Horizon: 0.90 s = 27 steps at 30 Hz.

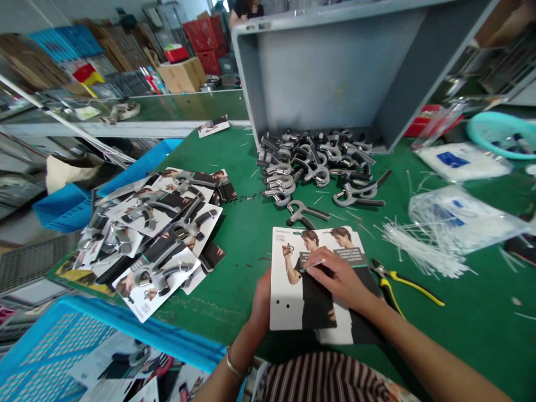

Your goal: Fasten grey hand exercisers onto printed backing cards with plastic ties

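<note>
A printed card point(287, 304) with two small holes is held near the table's front edge, over other cards point(349, 240). My left hand point(262, 301) grips its left edge, fingers partly hidden behind it. My right hand point(335, 276) is over the card's front, thumb and fingers pinched on a thin white zip tie point(315, 264). Beyond the card lies a grey and black hand gripper tool point(304, 212), with a heap of similar ones point(310, 156) behind it. Yellow and black pliers point(396, 276) rest to the right of my right hand.
Carded hand grippers point(154, 223) are piled at the left, above a blue crate point(138, 329). A large grey bin point(322, 78) lies on its side at the back. Loose zip ties point(427, 251) and plastic bags point(464, 215) lie at the right. Behind the bin stands a person point(247, 10).
</note>
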Tool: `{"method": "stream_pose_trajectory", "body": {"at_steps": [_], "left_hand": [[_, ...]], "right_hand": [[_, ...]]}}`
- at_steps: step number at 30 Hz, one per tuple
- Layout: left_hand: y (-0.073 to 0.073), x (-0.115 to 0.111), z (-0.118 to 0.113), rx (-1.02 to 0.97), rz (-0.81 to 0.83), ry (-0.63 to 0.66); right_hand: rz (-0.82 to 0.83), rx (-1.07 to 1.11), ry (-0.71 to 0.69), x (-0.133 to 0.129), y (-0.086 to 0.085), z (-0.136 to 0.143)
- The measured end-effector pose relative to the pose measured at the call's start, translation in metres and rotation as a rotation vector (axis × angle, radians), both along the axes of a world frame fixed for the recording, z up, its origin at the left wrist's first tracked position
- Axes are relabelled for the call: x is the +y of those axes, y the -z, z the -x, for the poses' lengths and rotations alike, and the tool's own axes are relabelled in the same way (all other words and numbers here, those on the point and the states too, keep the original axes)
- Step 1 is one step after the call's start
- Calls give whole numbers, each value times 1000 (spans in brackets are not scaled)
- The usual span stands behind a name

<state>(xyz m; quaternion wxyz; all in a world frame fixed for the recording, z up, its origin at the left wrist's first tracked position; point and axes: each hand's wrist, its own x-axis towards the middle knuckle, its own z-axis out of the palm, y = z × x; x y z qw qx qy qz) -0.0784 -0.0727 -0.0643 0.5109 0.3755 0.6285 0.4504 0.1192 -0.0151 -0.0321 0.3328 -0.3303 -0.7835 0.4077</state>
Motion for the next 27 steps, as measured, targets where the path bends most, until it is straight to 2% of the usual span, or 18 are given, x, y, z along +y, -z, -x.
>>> {"method": "stream_pose_trajectory", "body": {"at_steps": [2,4,5,8,11,13,16,18,20,23,27], "left_hand": [[-11,-13,5,209,-91,72],[-21,-26,10,333,-112,204],[-26,-31,12,316,-90,267],[-38,-43,17,98,-7,412],[-44,-46,18,28,-27,475],[-42,-43,15,122,-115,426],[-33,-32,3,212,-243,241],[-25,-21,-7,152,-260,67],[-17,-12,-15,5,-175,-71],[-7,-5,-19,-165,6,-109],[1,-12,-14,-200,66,-88]], "right_hand": [[57,18,-10,2,1,-2],[102,22,-13,4,2,-4],[123,29,-9,5,3,-5],[180,50,5,6,6,-7],[202,63,-2,7,7,-9],[204,68,-5,6,6,-9],[179,66,-7,4,4,-9],[135,54,-5,2,3,-7],[76,32,3,0,2,-5],[7,3,17,-3,1,-2],[-42,-28,16,-6,2,0]]}}
